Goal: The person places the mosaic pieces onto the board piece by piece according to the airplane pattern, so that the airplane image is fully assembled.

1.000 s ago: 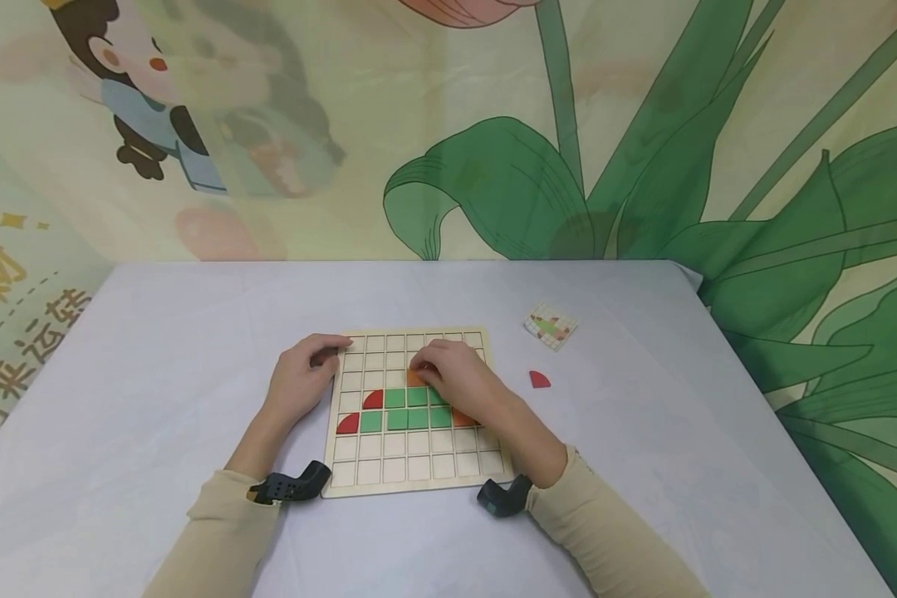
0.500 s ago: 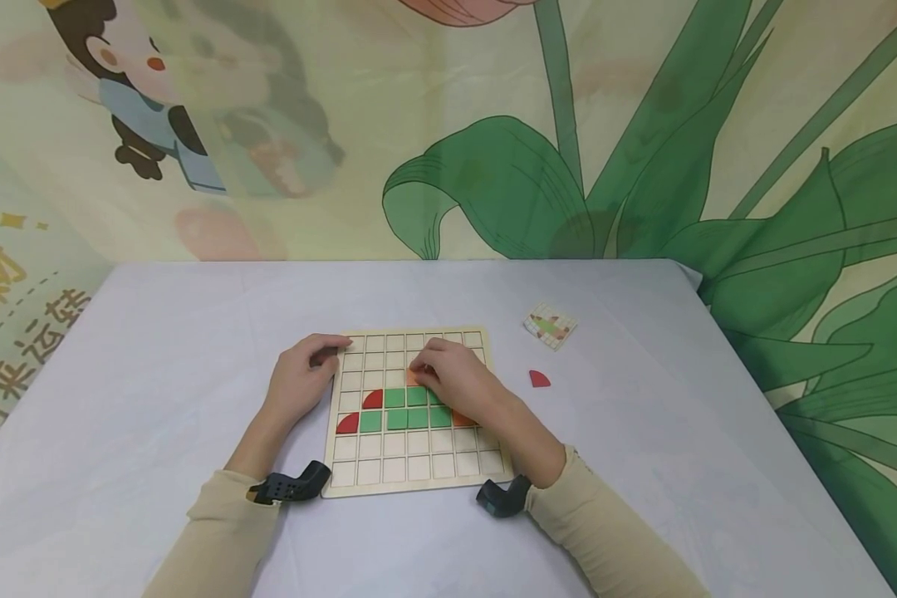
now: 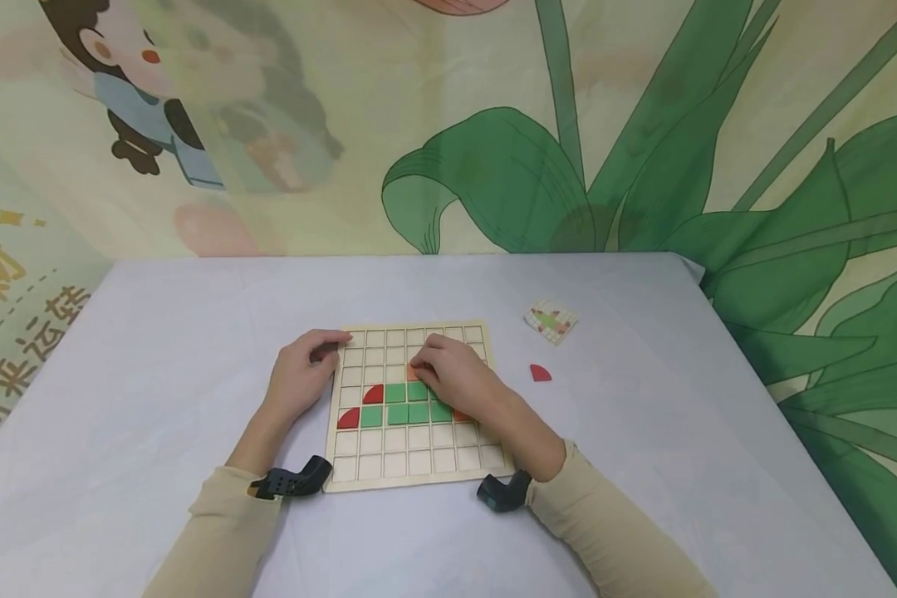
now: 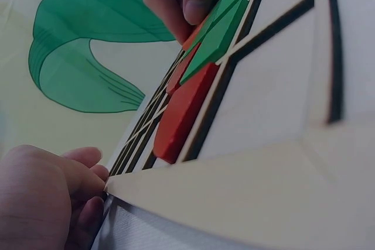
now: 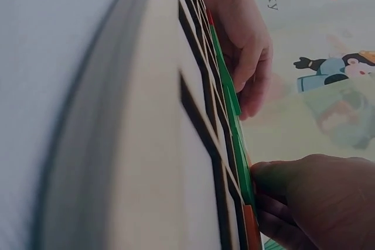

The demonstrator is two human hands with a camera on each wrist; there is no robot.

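Observation:
A wooden grid board (image 3: 404,465) lies on the white table. My left hand (image 3: 306,365) grips its left edge near the far corner, seen also in the left wrist view. With thumb and fingers, my right hand (image 3: 459,374) pinches an orange tile (image 3: 412,374) at a grid square, mostly covered by the fingertips. Several green square tiles (image 3: 396,414) sit in two rows below it. Two red quarter-round tiles (image 3: 349,418) stand at the left ends of these rows. Another orange tile (image 3: 462,416) shows partly under my right wrist.
To the right of the board lies a loose red quarter-round tile (image 3: 541,373). Beyond it is a small pattern card (image 3: 551,321) with a printed coloured grid. A printed cloth backdrop (image 3: 486,183) rises behind the table's far edge.
Both hands keep their places on the board and the orange tile. The head view has tipped slightly, so the table and board appear a little higher.

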